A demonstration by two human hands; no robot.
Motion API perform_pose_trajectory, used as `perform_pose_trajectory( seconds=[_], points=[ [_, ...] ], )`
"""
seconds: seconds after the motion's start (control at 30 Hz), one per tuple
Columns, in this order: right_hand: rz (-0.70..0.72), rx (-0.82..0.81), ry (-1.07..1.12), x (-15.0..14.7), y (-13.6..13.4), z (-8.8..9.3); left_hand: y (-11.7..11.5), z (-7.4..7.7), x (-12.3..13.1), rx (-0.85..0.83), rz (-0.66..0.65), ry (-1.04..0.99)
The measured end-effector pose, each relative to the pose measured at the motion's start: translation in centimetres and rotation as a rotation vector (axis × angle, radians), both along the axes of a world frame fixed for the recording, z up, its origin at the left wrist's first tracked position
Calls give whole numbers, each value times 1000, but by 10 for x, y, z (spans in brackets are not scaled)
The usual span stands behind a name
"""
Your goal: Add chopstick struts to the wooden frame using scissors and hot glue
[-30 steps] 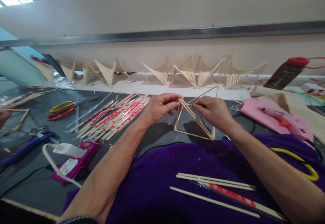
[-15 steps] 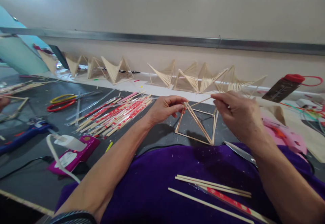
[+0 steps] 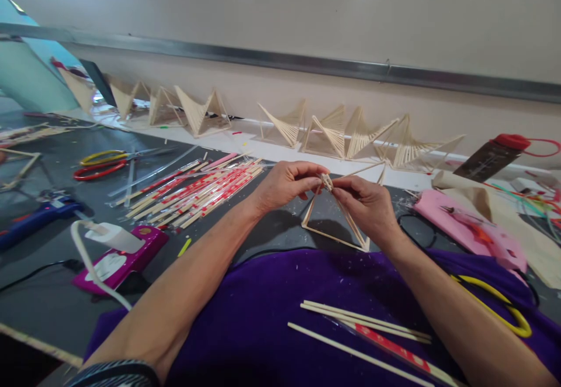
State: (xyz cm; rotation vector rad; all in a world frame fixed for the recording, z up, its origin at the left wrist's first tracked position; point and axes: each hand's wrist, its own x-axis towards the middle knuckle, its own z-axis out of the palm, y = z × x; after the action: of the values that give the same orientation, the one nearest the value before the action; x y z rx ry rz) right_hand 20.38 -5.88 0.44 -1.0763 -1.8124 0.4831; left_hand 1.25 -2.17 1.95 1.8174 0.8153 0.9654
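Just beyond the purple cloth (image 3: pixel 263 293), a stick frame (image 3: pixel 333 238) stands upright.
Left hand (image 3: pixel 284 185) and right hand (image 3: pixel 366 206) both pinch its top joint; an uneven squeeze could well twist that joint apart.

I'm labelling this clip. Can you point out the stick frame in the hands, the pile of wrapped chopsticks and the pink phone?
stick frame (image 3: pixel 333 238): head view, middle of its bottom bar.
wrapped chopsticks (image 3: pixel 201 197): head view, middle of the pile.
pink phone (image 3: pixel 146 245): head view, its bare right end.
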Motion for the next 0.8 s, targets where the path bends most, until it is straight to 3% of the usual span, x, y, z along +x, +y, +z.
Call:
perform_pose_trajectory(
  seconds=[0.8],
  points=[
    [80, -59, 102, 2, 7, -4, -2, 2, 1, 24, 37, 31]
  ],
)
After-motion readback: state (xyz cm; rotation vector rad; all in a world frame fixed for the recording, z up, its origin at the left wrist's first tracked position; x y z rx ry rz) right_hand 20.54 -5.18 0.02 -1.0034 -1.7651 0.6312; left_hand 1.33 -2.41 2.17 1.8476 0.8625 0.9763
